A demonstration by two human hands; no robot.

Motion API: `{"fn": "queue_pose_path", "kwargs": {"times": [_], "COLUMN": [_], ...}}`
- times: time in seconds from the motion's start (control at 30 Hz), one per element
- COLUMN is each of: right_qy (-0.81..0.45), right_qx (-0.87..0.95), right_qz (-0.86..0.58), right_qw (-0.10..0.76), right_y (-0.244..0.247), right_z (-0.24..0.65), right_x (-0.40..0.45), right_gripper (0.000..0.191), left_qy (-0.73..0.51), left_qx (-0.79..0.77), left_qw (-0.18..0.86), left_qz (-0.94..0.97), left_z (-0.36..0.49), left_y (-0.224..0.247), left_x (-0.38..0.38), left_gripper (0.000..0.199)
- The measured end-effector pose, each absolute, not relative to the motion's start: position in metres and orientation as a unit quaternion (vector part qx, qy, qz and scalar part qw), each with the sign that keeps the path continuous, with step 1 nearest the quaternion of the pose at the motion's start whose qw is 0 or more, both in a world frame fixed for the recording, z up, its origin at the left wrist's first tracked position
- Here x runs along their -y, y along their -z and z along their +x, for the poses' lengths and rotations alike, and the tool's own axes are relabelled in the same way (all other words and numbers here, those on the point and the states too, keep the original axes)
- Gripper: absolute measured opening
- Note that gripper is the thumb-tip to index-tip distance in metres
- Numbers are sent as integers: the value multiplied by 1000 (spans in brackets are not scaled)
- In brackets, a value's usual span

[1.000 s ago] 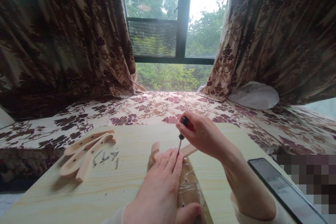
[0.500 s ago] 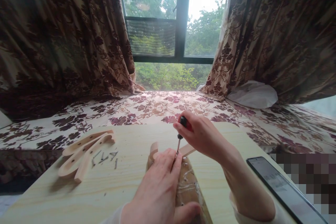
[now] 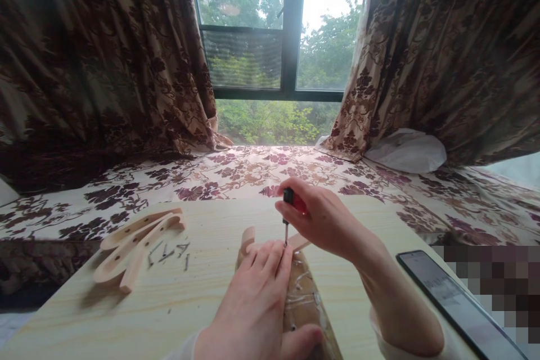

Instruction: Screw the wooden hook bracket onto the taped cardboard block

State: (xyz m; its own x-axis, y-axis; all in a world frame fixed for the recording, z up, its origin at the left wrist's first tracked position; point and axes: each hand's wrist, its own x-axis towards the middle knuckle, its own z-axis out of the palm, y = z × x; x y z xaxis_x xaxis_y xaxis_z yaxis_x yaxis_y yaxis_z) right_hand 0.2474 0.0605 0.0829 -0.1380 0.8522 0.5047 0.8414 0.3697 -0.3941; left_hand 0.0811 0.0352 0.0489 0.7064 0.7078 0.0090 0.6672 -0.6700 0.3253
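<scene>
My right hand [image 3: 323, 216] is closed around a screwdriver [image 3: 288, 197] with a black and red handle. It stands nearly upright, its tip down between the fingertips of my left hand. That left hand [image 3: 257, 292] lies flat with fingers stretched out, pressing on a brown board [image 3: 301, 292] partly covered in clear plastic film; the thumb rests across the board. Pale wooden piece ends [image 3: 248, 235] stick out beyond the fingers on both sides, their middle hidden by the hand. A screw at the screwdriver's tip is too small to make out clearly.
Several curved wooden pieces with holes [image 3: 141, 244] lie at the left of the light wooden table [image 3: 202, 304], beside several loose screws [image 3: 166, 253]. A phone [image 3: 455, 304] rests at the right edge. Beyond are a floral-covered ledge [image 3: 270, 171], a white bag [image 3: 407, 152] and curtains.
My right hand has turned slightly, and the screwdriver's handle has shifted a little left, making it more upright. The left hand has stayed almost in place.
</scene>
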Motion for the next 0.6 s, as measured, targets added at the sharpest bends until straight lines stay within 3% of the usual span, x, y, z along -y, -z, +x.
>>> {"fn": "queue_pose_path", "kwargs": {"times": [0.6], "right_qy": [29], "right_qx": [727], "right_qz": [-603], "right_qw": [326], "right_y": [-86], "right_z": [246], "right_x": [-65], "right_gripper": [27], "left_qy": [-83], "left_qx": [-380], "left_qw": [129], "left_qz": [912], "left_z": [84], "left_y": [-52], "left_x": [-31], "left_gripper": [80]}}
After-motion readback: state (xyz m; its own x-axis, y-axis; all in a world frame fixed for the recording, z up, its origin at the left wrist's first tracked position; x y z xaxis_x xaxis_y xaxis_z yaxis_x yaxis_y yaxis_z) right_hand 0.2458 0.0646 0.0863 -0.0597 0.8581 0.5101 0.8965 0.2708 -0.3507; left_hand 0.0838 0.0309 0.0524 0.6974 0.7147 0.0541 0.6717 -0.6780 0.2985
